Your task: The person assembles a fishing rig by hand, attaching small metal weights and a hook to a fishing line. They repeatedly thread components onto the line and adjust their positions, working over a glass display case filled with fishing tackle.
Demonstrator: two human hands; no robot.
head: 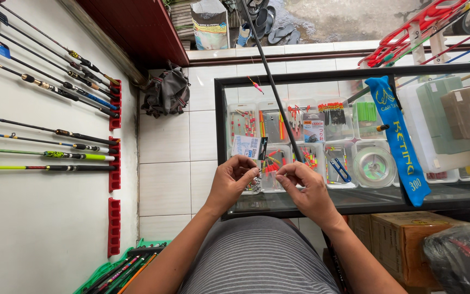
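Your left hand (229,182) and right hand (308,188) meet just in front of the glass display case (220,147), both raised above your lap. The left fingers (248,173) are pinched together on something very small, and the right fingers (284,173) are pinched the same way just across from them. What sits between the two pinches is too fine to make out; it looks like thin fishing line, but you cannot confirm that from here. A small packet (248,147) with a pale card and a dark strip stands just above your left hand, against the front of the case, and whether your fingers are touching it cannot be told.

The dark fishing rod (270,76) slants up across the case from just beyond your right hand toward the top of the view, with a small pink lure (256,86) hanging beside it, over the case's far left corner.

For fine work like this, keep both pinches close together and steady your wrists against your lap or the case edge. Hold the piece against the pale card rather than the cluttered tackle boxes (300,130) inside the case, so that you can see it. Mind the rod: a nudge from your right forearm would likely swing it.
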